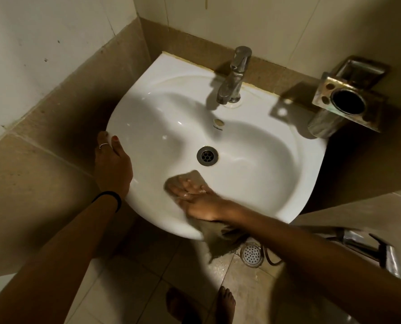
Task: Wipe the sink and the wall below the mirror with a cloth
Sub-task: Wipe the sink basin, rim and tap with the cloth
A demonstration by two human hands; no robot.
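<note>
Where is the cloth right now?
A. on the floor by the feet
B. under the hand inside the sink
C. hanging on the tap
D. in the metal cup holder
B: the right hand presses the cloth flat against the sink bowl.

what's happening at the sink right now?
A person is wiping the white sink by hand. The right hand presses a brown cloth flat against the near inner wall of the basin, just below the drain; the cloth's tail hangs over the front rim. The left hand rests on the left rim.
</note>
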